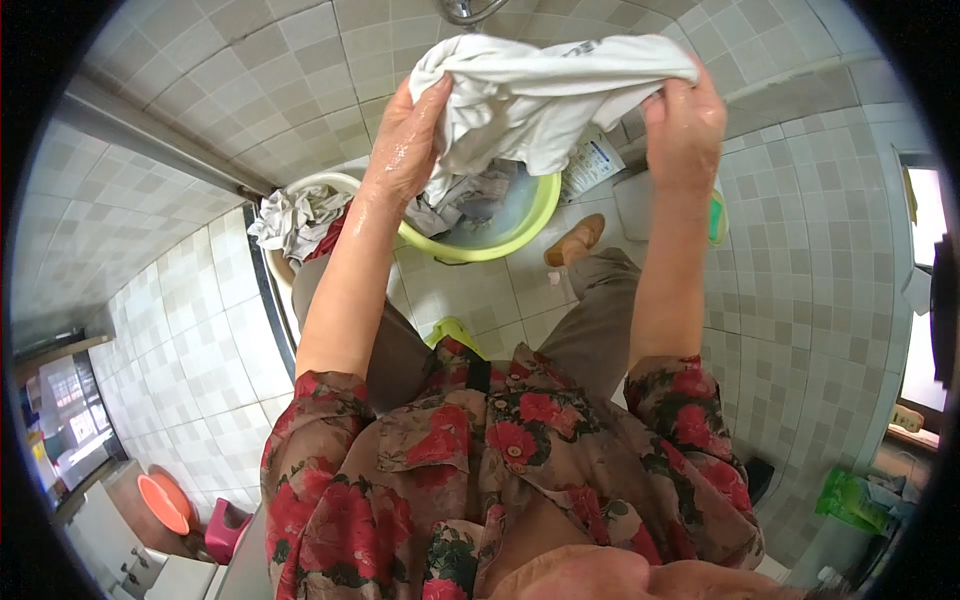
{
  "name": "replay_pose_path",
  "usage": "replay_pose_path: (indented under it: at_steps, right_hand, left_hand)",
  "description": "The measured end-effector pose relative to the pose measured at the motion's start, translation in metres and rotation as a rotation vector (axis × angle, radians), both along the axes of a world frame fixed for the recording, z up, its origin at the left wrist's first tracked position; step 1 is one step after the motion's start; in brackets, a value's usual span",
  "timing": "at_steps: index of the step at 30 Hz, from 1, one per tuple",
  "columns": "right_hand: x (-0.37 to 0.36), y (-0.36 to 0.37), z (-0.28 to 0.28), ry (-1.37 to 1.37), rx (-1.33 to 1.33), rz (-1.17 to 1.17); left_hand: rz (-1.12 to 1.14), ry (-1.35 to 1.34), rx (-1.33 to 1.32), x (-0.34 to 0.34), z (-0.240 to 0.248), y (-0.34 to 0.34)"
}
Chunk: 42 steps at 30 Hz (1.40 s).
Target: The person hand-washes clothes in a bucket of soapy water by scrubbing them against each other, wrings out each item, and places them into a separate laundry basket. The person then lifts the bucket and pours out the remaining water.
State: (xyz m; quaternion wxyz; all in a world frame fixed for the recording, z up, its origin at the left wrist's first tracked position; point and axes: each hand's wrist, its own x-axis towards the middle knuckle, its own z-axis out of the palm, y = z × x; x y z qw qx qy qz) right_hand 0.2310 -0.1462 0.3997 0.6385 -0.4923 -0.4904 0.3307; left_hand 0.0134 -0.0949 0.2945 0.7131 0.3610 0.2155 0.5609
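At upper centre, the left fingers and right fingers grip opposite ends of a crumpled white cloth garment, which blocks the far rim of a round yellow-green plastic basin holding cloudy water and grey laundry; a pale basin heaped with light clothes sits upper left, a white plastic pouch right of centre

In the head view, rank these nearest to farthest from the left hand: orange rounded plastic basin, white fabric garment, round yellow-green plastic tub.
1. White fabric garment: gripped in the left hand.
2. Round yellow-green plastic tub: just below and right of it in the picture.
3. Orange rounded plastic basin: far off, lower left.
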Motion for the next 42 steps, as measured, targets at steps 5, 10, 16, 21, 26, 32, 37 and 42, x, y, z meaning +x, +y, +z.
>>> replay_pose_path:
  at_steps: [5,10,16,21,26,32,37,42]
  right_hand:
    - [0.012,0.009,-0.01,-0.054,0.179,0.071]
    - [0.013,0.018,-0.098,-0.522,-0.22,0.021]
    - [0.048,0.011,-0.209,-0.972,-0.373,0.208]
    - [0.019,0.016,-0.263,-1.383,-0.509,0.487]
    - [-0.012,0.01,-0.296,-1.442,-0.793,0.438]
    - [-0.008,0.021,-0.348,-1.306,-0.815,0.563]
    - [-0.012,0.027,-0.38,-1.387,-0.878,0.612]
    - [-0.012,0.028,-0.398,-1.321,-1.05,0.662]
  left_hand:
    - [-0.051,-0.126,-0.072,0.014,0.019,-0.008]
    - [0.025,0.67,0.041,-0.008,-0.076,0.019]
    - [-0.087,1.661,0.378,-0.011,-0.112,0.015]
    - [-0.32,1.852,0.508,0.005,-0.161,0.002]
    - [-0.48,1.965,0.344,0.023,-0.2,-0.005]
    - [-0.644,1.929,0.277,0.027,-0.231,0.015]
    - [-0.628,1.859,0.403,0.021,-0.28,0.018]
    - [-0.962,1.979,0.443,0.025,-0.302,0.028]
